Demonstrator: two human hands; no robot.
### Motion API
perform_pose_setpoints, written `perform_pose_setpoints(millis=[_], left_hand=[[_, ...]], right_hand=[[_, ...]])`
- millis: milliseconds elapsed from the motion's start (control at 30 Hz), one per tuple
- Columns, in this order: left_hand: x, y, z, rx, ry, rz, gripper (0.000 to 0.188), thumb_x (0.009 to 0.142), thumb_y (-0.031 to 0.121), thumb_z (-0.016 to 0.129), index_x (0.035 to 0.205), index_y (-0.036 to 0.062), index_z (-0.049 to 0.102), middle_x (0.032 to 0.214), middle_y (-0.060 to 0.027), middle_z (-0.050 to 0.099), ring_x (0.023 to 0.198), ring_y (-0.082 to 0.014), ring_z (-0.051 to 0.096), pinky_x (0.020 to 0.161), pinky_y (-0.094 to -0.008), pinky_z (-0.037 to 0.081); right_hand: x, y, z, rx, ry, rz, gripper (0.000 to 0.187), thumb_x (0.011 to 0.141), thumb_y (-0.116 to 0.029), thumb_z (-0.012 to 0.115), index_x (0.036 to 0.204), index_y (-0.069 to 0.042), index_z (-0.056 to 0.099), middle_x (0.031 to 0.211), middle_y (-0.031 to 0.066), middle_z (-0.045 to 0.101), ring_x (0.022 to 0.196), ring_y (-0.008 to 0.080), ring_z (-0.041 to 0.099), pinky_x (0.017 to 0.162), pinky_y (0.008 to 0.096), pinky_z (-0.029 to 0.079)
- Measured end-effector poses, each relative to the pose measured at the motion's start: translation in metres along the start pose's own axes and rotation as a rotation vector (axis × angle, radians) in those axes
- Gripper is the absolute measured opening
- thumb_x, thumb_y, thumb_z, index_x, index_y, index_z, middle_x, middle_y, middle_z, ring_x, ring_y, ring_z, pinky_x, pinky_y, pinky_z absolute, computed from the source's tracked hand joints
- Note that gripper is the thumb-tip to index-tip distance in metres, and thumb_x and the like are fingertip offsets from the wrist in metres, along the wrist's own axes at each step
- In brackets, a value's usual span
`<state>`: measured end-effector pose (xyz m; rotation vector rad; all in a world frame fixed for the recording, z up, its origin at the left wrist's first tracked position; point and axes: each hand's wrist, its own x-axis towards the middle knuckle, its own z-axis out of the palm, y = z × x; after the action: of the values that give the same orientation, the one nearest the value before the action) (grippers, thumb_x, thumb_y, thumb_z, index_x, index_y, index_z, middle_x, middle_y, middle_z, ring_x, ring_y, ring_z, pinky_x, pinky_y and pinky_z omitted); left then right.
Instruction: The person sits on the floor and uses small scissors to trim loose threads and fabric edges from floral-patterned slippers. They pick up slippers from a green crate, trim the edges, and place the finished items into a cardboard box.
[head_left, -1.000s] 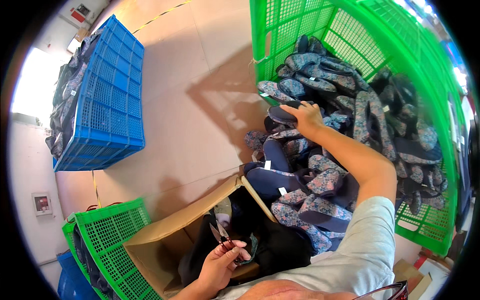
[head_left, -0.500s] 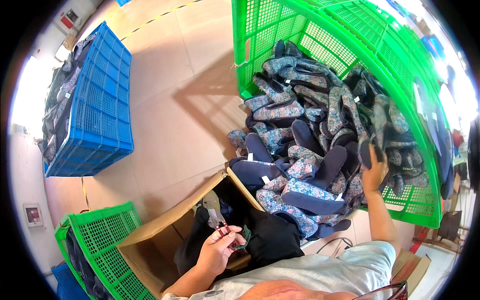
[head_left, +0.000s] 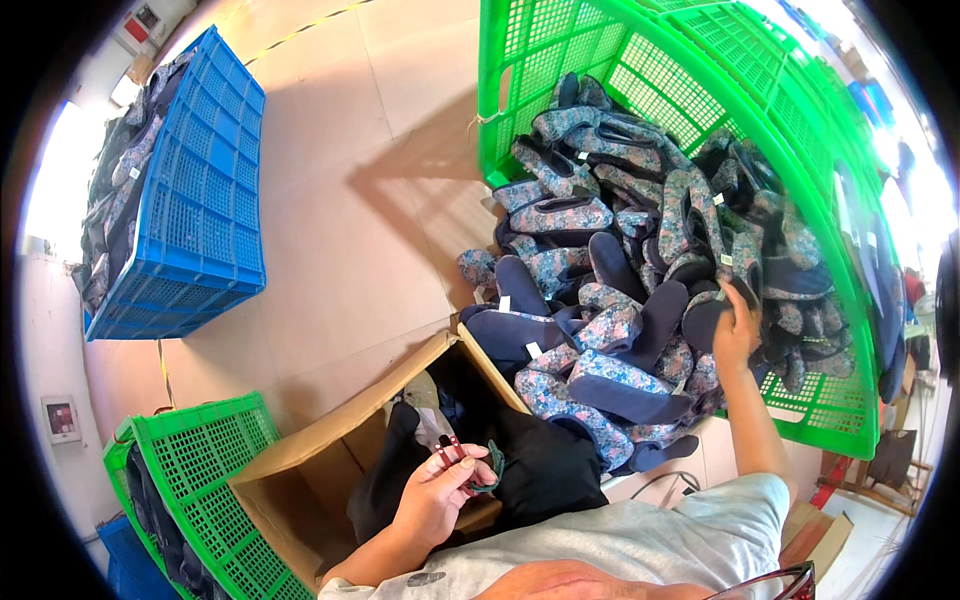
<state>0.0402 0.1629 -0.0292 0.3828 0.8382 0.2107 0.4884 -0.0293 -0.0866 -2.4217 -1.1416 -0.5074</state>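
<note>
Left hand (head_left: 437, 492) clamped on red-handled scissors (head_left: 455, 450); right hand (head_left: 737, 332) at the slipper pile (head_left: 600, 300).
Over the cardboard box (head_left: 345, 408), the scissors' long axis slants, blades forward and slightly left; the right hand's fingers meet a dark-soled slipper (head_left: 702, 324), their closure unclear.

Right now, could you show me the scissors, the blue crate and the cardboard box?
Scissors (head_left: 456, 448), head view: on the red handle.
Blue crate (head_left: 205, 190), head view: on its meshed side wall.
Cardboard box (head_left: 335, 434), head view: on its upper wall.
</note>
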Motion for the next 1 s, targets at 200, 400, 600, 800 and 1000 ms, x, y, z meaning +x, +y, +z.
perform_pose_setpoints(millis=[200, 400, 600, 800, 1000], left_hand=[[-0.001, 0.006, 0.005, 0.014, 0.12, -0.065, 0.018, 0.097, 0.007, 0.055, 0.111, -0.0002, 0.063, 0.09, -0.0129, 0.066, 0.088, -0.0218, 0.062, 0.086, -0.0337, 0.046], [-0.002, 0.015, -0.006, -0.008, 0.14, -0.066, 0.017, 0.098, 0.008, 0.054, 0.111, 0.0021, 0.064, 0.092, -0.0127, 0.068, 0.089, -0.0195, 0.062, 0.086, -0.032, 0.046], [0.0, 0.021, -0.022, -0.02, 0.193, -0.132, 0.018, 0.1, 0.006, 0.051, 0.114, 0.0018, 0.062, 0.095, -0.0123, 0.067, 0.093, -0.0207, 0.063, 0.089, -0.033, 0.048], [0.004, 0.028, -0.022, -0.137, 0.284, -0.108, 0.017, 0.1, 0.002, 0.05, 0.113, -0.0026, 0.06, 0.096, -0.016, 0.066, 0.095, -0.0249, 0.063, 0.091, -0.0372, 0.05], [0.008, 0.022, -0.025, -0.206, 0.233, -0.1, 0.017, 0.099, 0.0, 0.05, 0.112, -0.0036, 0.059, 0.097, -0.0189, 0.066, 0.098, -0.0273, 0.062, 0.092, -0.0377, 0.05]], right_hand=[[0.068, -0.109, 0.117, 0.418, -0.287, -0.181, 0.035, 0.082, -0.004, 0.058, 0.112, -0.018, 0.069, 0.076, 0.016, 0.063, 0.077, 0.0393, 0.06, 0.07, 0.0507, 0.046], [0.088, -0.145, 0.266, 0.088, -0.768, -0.196, 0.044, 0.086, -0.024, 0.061, 0.129, -0.018, 0.06, 0.112, 0.0173, 0.063, 0.118, 0.0385, 0.051, 0.105, 0.0516, 0.034], [0.088, -0.147, 0.374, -0.362, -0.959, -0.276, 0.053, 0.093, -0.029, 0.058, 0.144, -0.02, 0.044, 0.134, 0.0169, 0.056, 0.138, 0.0427, 0.034, 0.114, 0.0539, 0.021], [0.094, -0.157, 0.417, -0.414, -0.994, -0.359, 0.058, 0.086, -0.042, 0.066, 0.139, -0.024, 0.051, 0.128, 0.0073, 0.061, 0.129, 0.0397, 0.043, 0.1, 0.0515, 0.033], [0.126, -0.174, 0.438, -0.355, -1.154, -0.384, 0.045, 0.087, -0.051, 0.06, 0.109, -0.014, 0.074, 0.116, 0.0067, 0.071, 0.109, 0.0273, 0.066, 0.089, 0.0435, 0.049]])
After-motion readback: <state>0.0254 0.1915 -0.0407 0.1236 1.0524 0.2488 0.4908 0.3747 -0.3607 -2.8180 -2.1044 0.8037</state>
